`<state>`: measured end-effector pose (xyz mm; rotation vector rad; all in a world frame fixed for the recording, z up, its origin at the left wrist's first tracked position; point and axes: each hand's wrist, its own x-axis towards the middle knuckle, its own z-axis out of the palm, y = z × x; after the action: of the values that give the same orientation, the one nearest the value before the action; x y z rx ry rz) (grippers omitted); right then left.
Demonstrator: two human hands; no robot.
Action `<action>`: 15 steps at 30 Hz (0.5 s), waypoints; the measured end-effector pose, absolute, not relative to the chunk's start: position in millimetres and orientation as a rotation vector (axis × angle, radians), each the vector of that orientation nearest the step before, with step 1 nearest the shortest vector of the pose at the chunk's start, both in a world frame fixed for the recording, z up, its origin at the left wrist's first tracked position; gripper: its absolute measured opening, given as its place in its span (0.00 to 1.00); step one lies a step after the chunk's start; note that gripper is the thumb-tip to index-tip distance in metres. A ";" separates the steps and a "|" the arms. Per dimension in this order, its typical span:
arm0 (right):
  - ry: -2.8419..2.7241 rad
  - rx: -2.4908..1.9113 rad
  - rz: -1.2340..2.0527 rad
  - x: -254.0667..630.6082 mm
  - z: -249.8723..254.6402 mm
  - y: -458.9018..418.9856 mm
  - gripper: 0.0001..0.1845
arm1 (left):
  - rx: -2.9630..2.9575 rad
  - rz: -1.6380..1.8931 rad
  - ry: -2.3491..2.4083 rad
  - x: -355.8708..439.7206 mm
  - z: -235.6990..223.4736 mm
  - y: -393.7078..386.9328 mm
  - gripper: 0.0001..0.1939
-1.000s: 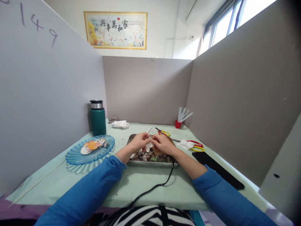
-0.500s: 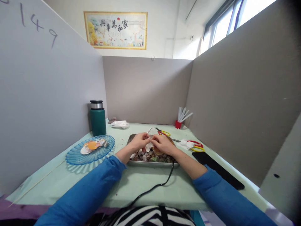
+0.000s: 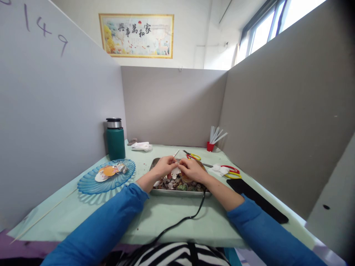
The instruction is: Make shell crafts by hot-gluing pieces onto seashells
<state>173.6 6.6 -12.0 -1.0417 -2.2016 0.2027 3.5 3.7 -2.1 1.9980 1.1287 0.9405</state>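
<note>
Over a metal tray (image 3: 180,193) of mixed seashells (image 3: 172,183), my left hand (image 3: 165,165) and my right hand (image 3: 192,169) meet at the fingertips. Both are closed in a pinch. Whatever sits between the fingers is too small and too covered to name. A pale piece (image 3: 176,170), perhaps a shell, shows just beneath the fingertips; I cannot tell whether they hold it. Behind the left fingers a thin white stick (image 3: 176,152) pokes up. A black cable (image 3: 185,219) runs from near my right wrist over the tray's front rim.
At left, a blue scalloped plate (image 3: 88,184) bears several shells, with a green bottle (image 3: 115,143) behind it. Scissors (image 3: 194,156), a second red-and-yellow pair (image 3: 235,172), crumpled tissue (image 3: 220,170), a black slab (image 3: 257,201) and a red cup of white sticks (image 3: 210,146) occupy the right.
</note>
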 end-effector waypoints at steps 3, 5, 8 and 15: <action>-2.208 -1.039 0.223 173.7 -11.7 6.1 0.11 | 2.001 0.942 1.143 3.3 -2.7 4.2 0.08; -2.209 -1.034 0.232 173.8 -11.4 5.6 0.11 | 2.002 0.941 1.153 3.2 -4.3 5.5 0.08; -2.207 -1.031 0.244 173.8 -11.1 5.3 0.10 | 1.998 0.946 1.148 3.1 -6.8 7.7 0.09; -2.196 -1.045 0.224 173.7 -11.8 6.6 0.10 | 1.991 0.957 1.134 3.1 -8.0 9.1 0.09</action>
<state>173.7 6.6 -11.8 -1.0448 -2.1956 0.2238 3.1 9.1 -8.0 1.9915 1.1343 0.9567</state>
